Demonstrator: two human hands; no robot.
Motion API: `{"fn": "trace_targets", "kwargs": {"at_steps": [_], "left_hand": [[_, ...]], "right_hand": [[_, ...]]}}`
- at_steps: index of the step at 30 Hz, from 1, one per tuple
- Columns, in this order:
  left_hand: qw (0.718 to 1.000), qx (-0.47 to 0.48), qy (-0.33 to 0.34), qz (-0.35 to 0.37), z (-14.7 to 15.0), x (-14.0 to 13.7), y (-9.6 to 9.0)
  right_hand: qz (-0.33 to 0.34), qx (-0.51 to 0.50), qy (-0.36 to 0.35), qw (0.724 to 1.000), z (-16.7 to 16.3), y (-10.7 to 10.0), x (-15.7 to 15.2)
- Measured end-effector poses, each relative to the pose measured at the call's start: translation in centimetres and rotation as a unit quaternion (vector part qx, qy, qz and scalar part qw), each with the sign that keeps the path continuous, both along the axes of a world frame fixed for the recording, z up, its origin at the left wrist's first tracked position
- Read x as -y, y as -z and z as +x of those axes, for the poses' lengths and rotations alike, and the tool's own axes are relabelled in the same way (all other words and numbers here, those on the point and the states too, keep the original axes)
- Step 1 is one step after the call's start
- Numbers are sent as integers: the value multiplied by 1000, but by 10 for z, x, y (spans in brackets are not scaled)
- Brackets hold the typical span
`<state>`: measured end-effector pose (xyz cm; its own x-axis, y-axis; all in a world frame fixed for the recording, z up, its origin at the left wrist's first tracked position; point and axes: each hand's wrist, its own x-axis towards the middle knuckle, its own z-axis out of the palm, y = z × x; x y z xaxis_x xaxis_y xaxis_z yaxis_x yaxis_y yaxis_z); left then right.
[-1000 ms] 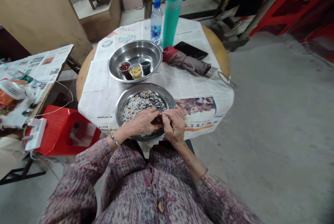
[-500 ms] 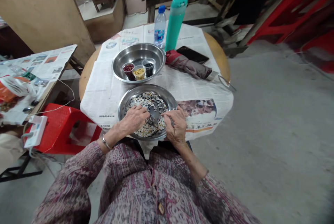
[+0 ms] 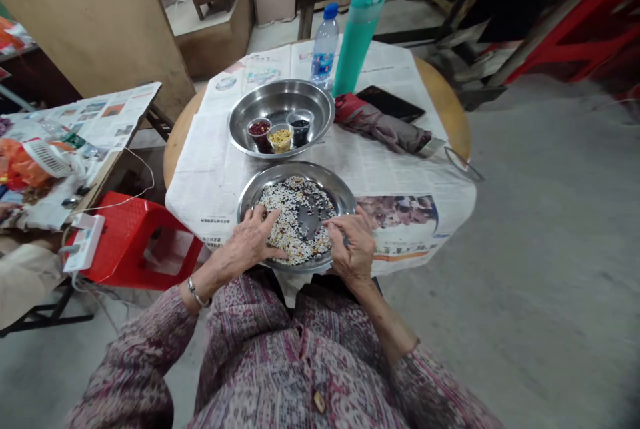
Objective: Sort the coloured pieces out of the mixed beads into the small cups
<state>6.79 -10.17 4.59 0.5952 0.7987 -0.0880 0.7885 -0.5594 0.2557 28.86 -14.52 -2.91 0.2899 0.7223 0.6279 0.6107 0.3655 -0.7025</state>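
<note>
A steel basin in front of me holds a spread of mixed small grains, mostly white with black, yellow and reddish ones among them. A bare patch of metal shows near its middle. My left hand lies at the basin's left side, fingers spread, fingertips on the grains and rim. Over the right rim, my right hand has curled fingers and a forefinger reaching toward the bare patch; whatever its palm holds is hidden. Behind, a second steel basin contains clear cups of dark red beans, yellow grains and black beans.
Newspaper covers the round table. Toward the back stand a water bottle and a teal bottle, beside a folded umbrella and a dark phone-like slab. At left are a red stool and a power strip.
My left hand has moved left from the basin's middle, its fingers spreading. My right hand stays by the right rim, its fingers still curled. The whole view has shifted slightly.
</note>
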Motion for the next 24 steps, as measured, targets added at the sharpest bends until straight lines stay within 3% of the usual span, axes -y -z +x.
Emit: {"fn": "trace_targets", "kwargs": {"at_steps": [5,10,17,24], "left_hand": [[997,75,5,-30,17,-5,10],[996,87,0,-30,41,-20,17],[999,37,5,7,47,-31,-6],[986,-3,167,-3,58,-44,-4]], "right_hand": [[2,2,-2,1000,1,0,0],[-2,2,-5,1000,1,0,0],[-3,-1,-4,1000,0,1,0],[4,-7,-3,1000,0,-1,0]]}}
